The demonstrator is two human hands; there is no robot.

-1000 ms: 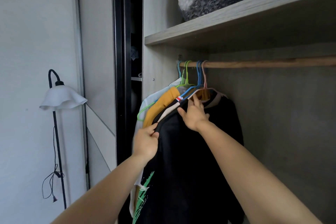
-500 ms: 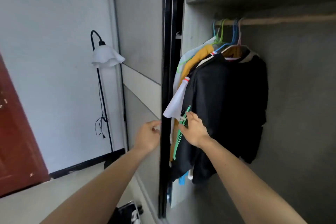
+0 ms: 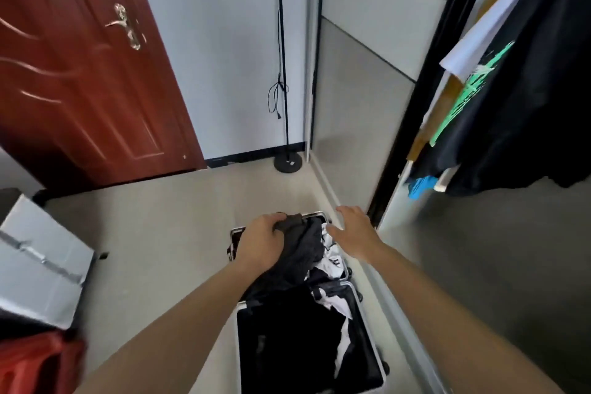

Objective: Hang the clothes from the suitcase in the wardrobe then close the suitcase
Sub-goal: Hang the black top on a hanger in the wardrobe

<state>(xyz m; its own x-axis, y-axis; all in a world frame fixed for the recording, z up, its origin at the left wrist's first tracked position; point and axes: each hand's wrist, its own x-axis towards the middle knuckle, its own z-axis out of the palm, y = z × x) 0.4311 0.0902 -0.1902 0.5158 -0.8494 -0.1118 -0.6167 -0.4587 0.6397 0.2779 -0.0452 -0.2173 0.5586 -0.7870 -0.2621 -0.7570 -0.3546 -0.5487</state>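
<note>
An open black suitcase with a silver frame lies on the floor below me. Dark and white clothes fill it. My left hand grips a dark grey garment at the suitcase's far end. My right hand hovers just right of that garment, fingers spread and holding nothing. A white garment shows under the dark one. At the upper right, a black T-shirt with green print hangs in the wardrobe among other clothes.
A red-brown door stands at the left. A floor lamp's pole and base occupy the corner by the wardrobe's sliding panel. A grey box and something red sit at the lower left.
My view has swung from the hanging clothes down to the floor. Both hands left the wardrobe; the left now grips a dark garment in the suitcase and the right hovers beside it.
</note>
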